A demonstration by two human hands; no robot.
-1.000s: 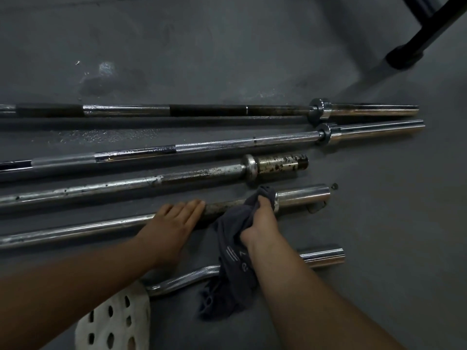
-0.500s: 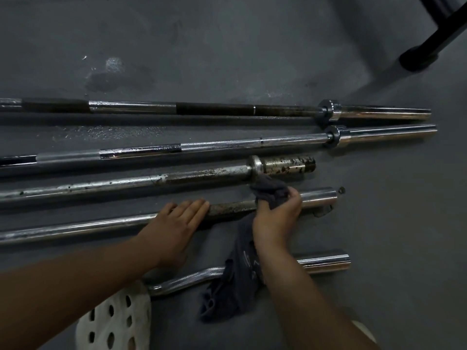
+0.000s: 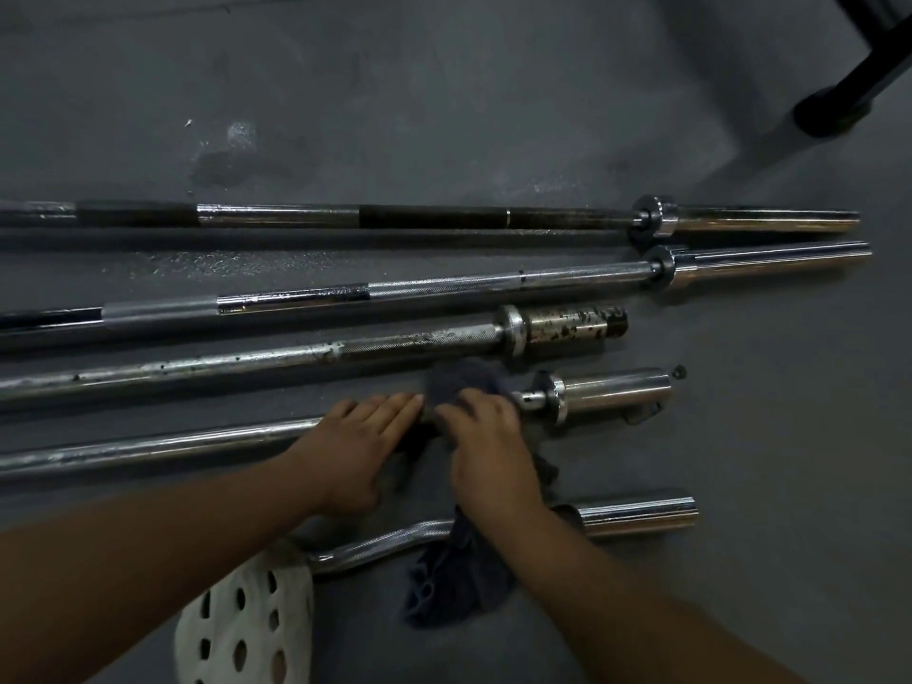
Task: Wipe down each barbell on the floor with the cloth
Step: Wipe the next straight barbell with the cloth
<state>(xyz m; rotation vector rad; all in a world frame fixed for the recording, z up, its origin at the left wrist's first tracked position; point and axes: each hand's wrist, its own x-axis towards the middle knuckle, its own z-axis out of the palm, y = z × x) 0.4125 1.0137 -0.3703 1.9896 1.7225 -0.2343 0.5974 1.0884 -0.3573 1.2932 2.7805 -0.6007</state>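
Right hand (image 3: 486, 436) slid cloth (image 3: 464, 380) left along barbell shaft (image 3: 148, 444), off collar (image 3: 556, 400), now beside left hand (image 3: 355, 446).

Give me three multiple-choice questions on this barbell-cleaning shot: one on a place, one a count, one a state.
1. Where is the cloth pressed? A) a weight plate B) the fourth bar from the top C) a bench
2. How many bars lie on the floor? A) three B) five C) seven
3. How is the left hand? A) flat on the shaft B) gripping the cloth C) raised in the air
Answers: 1 B, the right hand holds it round that shaft; 2 B, four straight ones plus a curl bar; 3 A, its fingers lie straight.
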